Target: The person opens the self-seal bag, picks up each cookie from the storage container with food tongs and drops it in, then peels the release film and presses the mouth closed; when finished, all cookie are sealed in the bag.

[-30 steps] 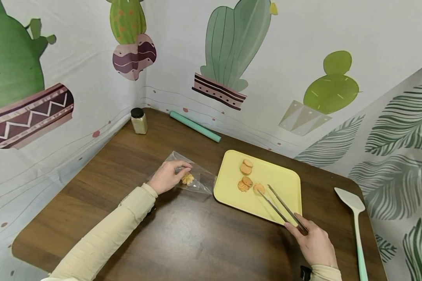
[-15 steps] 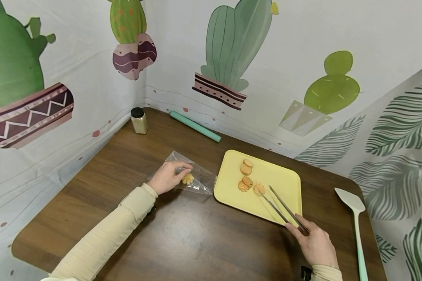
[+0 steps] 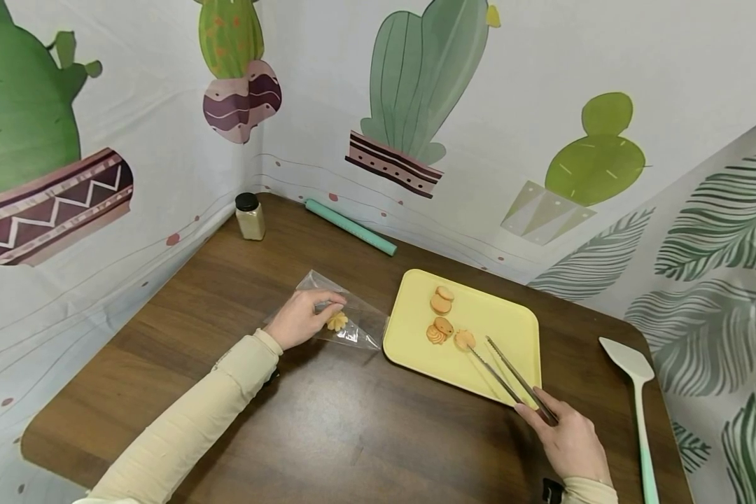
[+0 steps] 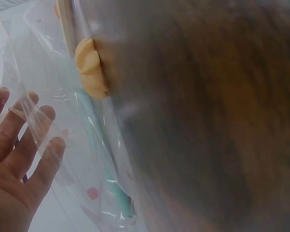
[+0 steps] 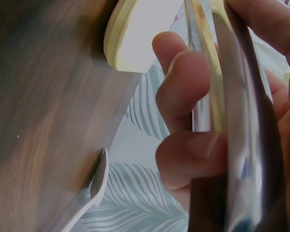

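Note:
My left hand (image 3: 304, 316) pinches the edge of a clear plastic bag (image 3: 362, 318) lying on the table. Inside that bag is a flower-shaped cookie (image 3: 337, 321), which shows through the film in the left wrist view too. My right hand (image 3: 570, 437) grips metal tongs (image 3: 510, 371), its fingers curled round the arms in the right wrist view. The tong tips are spread above the yellow tray (image 3: 516, 322). One tip is at the edge of a round cookie (image 3: 464, 339); the other is apart, to its right. Several more cookies (image 3: 441, 304) lie left of it.
A white spatula (image 3: 630, 362) with a green handle lies along the right table edge. At the back are a green rod (image 3: 351, 227) and a black-lidded jar (image 3: 250, 218). Printed cloth walls border the table's back and sides.
My right hand and the tongs have drifted slightly right and toward the front, the tips staying spread. The left hand, bag and cookies look unmoved.

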`<state>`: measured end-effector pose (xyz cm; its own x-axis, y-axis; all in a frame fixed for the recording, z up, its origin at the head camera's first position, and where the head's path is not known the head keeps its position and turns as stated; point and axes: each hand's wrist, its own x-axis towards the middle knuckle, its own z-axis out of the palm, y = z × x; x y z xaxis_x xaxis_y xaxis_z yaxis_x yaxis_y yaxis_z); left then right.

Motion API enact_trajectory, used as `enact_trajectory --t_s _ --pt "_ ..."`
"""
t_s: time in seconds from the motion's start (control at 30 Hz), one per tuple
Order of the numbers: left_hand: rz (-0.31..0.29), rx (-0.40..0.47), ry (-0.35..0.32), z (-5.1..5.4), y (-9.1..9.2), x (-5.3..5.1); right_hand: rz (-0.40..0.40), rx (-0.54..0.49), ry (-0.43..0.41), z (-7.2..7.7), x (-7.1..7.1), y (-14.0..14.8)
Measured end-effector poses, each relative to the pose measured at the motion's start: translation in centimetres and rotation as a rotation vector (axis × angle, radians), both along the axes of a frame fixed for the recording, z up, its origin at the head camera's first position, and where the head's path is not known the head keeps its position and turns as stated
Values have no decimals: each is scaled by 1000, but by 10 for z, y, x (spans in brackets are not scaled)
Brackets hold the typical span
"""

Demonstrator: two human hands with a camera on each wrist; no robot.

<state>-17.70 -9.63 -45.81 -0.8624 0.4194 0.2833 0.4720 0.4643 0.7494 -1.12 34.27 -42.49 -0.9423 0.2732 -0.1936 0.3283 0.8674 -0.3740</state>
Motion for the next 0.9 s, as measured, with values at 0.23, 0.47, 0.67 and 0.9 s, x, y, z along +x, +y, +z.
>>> enact_trajectory --t_s 0.23,0.47,0.67,0.9 --pt "3 2 11 -3 0 0 -15 8 -7 0 0 4" --pt "-3 0 20 -3 1 0 -1 0 -2 -2 1 2" --pt "-2 -2 7 -2 0 1 18 -12 14 -5 1 -2" --pt "-9 -2 6 -2 0 0 44 -29 13 -4 -1 -6"
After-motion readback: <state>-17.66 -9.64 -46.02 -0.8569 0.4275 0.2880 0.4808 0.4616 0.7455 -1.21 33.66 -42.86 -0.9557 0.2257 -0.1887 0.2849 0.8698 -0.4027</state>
